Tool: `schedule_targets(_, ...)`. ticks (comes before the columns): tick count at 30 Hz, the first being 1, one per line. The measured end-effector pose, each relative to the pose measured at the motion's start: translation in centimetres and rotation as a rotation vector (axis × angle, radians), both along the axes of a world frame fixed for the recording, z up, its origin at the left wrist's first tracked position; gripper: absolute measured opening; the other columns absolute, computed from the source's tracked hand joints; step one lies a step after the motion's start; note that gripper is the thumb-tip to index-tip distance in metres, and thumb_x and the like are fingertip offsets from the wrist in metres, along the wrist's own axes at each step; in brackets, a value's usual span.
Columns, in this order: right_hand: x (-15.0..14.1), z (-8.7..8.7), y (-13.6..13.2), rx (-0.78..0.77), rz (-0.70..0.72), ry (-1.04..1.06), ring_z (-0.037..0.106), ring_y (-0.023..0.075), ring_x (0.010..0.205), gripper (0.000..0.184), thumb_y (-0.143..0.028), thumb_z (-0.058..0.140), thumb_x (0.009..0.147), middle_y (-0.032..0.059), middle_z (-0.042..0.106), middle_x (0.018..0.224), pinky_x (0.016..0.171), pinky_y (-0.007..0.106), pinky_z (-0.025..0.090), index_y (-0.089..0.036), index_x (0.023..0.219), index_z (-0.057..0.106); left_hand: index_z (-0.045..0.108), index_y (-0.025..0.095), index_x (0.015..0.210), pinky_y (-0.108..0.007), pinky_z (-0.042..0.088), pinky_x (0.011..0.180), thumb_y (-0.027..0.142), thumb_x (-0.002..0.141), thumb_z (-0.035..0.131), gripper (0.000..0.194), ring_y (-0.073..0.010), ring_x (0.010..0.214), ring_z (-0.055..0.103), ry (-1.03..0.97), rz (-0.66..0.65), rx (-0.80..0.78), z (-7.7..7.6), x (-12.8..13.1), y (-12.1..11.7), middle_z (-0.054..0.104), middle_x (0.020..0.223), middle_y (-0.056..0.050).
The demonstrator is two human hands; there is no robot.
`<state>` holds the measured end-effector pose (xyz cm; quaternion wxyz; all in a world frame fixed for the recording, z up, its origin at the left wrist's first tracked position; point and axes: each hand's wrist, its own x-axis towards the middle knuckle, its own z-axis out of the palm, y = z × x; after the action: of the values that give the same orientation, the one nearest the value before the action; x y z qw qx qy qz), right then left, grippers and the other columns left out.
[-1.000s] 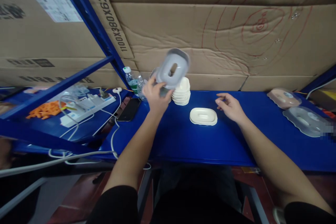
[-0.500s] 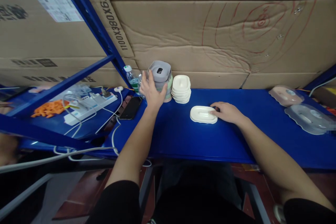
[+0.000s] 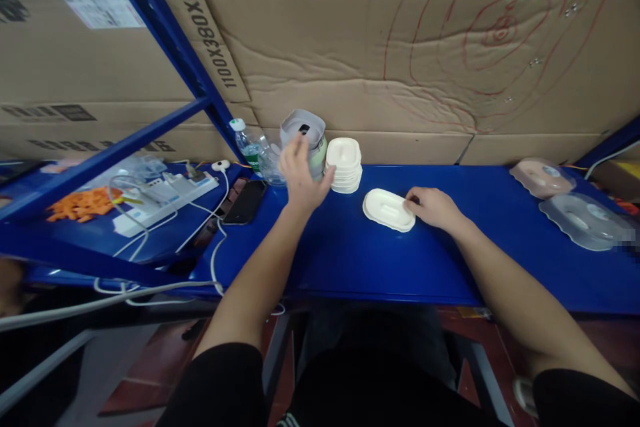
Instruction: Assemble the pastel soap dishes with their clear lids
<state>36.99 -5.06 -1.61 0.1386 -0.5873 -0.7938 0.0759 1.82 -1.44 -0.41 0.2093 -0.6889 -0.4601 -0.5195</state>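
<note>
My right hand [image 3: 434,205] pinches the right end of a cream oblong lid-like piece [image 3: 386,208], which rests on the blue table and has a long raised shape in its middle. My left hand [image 3: 305,179] is open, thumb and fingers apart, in front of a stack of grey pieces [image 3: 313,123] with a dark slot on top. Light green pieces show at that stack's right side. Its thumb tip lies close to a stack of cream squarish lid-like pieces [image 3: 344,149]; whether they touch, I cannot tell.
Left of the stacks stand clear plastic pieces [image 3: 271,161] and a water bottle [image 3: 245,145]. A phone [image 3: 246,202], white cables and a power strip [image 3: 165,203] lie further left, near orange pieces [image 3: 83,205]. Translucent pink [image 3: 543,177] and grey [image 3: 583,220] covers sit right.
My left hand has come off the grey stack and shifted right, toward the cream stack. The oblong piece has turned a little, its right end nearer me, with my right hand still at it.
</note>
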Motion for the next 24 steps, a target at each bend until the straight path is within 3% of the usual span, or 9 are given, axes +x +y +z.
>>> schedule_targets(3,-0.1,0.2,0.0,0.008,-0.057,0.111,0.071,0.0237,0.080,0.020,-0.037,0.057,0.093,0.0070,0.080,0.091,0.065,0.033,0.041,-0.023,0.094,0.072,0.065,0.018,0.138,-0.050,0.050,0.102,0.057,0.099,0.060,0.056,-0.0334,0.120,0.066,0.278,-0.273,-0.046,-0.6,3.3,-1.8,0.071,0.128,-0.018)
schedule_targets(5,-0.2,0.3,0.0,0.022,-0.126,0.168,0.069,0.0234,0.077,0.020,-0.038,0.057,0.093,0.0063,0.078,0.086,0.065,0.033,0.041,-0.023,0.092,0.070,0.070,0.022,0.130,-0.042,0.052,0.089,0.051,0.102,0.059,0.042,-0.0271,0.102,0.070,0.444,-0.430,-0.060,-1.0,5.4,-3.0,0.075,0.111,-0.012)
schedule_targets(8,-0.3,0.3,0.0,0.087,-0.212,0.214,0.068,0.0240,0.076,0.020,-0.040,0.055,0.093,0.0074,0.077,0.086,0.064,0.034,0.039,-0.023,0.093,0.066,0.070,0.021,0.133,-0.037,0.050,0.076,0.048,0.107,0.053,0.041,-0.0225,0.085,0.067,0.583,-0.531,-0.098,-1.7,7.5,-4.0,0.075,0.095,-0.007)
schedule_targets(12,-0.7,0.1,-0.1,0.095,-0.201,0.403,0.067,0.0220,0.069,0.018,-0.039,0.055,0.090,0.0058,0.077,0.082,0.063,0.034,0.041,-0.023,0.097,0.062,0.053,0.015,0.155,-0.037,0.050,0.075,0.050,0.108,0.052,0.058,-0.0227,0.080,0.068,0.634,-0.541,-0.244,-2.6,8.4,-4.1,0.075,0.091,-0.006)
schedule_targets(15,-1.5,0.2,-0.7,0.158,-0.205,0.480,0.065,0.0212,0.063,0.028,-0.037,0.056,0.088,0.0022,0.074,0.073,0.063,0.035,0.042,-0.022,0.111,0.062,0.038,0.008,0.163,-0.041,0.054,0.084,0.064,0.102,0.057,0.085,-0.0280,0.096,0.071,0.546,-0.498,-0.299,-2.9,8.5,-3.9,0.076,0.112,-0.015)
schedule_targets(17,-2.3,0.3,-1.3,0.212,-0.199,0.499,0.064,0.0216,0.061,0.041,-0.039,0.058,0.089,0.0008,0.073,0.071,0.065,0.037,0.045,-0.021,0.125,0.060,0.036,0.007,0.164,-0.046,0.056,0.091,0.076,0.097,0.058,0.098,-0.0331,0.109,0.071,0.445,-0.444,-0.311,-2.9,8.6,-3.8,0.072,0.126,-0.021)
schedule_targets(21,-3.6,0.3,-2.5,0.247,-0.048,0.513,0.072,0.0254,0.074,0.058,-0.043,0.055,0.095,0.0055,0.076,0.085,0.076,0.042,0.056,-0.019,0.147,0.049,0.046,0.012,0.158,-0.047,0.056,0.097,0.078,0.097,0.054,0.090,-0.0348,0.121,0.068,0.284,-0.366,-0.279,-2.6,8.2,-3.4,0.070,0.132,-0.022)
schedule_targets(24,-4.1,0.0,-3.0,0.250,0.094,0.477,0.075,0.0287,0.092,0.070,-0.041,0.056,0.096,0.0135,0.076,0.116,0.081,0.045,0.062,-0.022,0.161,0.038,0.060,0.019,0.146,-0.045,0.056,0.099,0.076,0.098,0.055,0.076,-0.0326,0.120,0.069,0.253,-0.318,-0.255,-2.1,7.1,-2.6,0.073,0.128,-0.019)
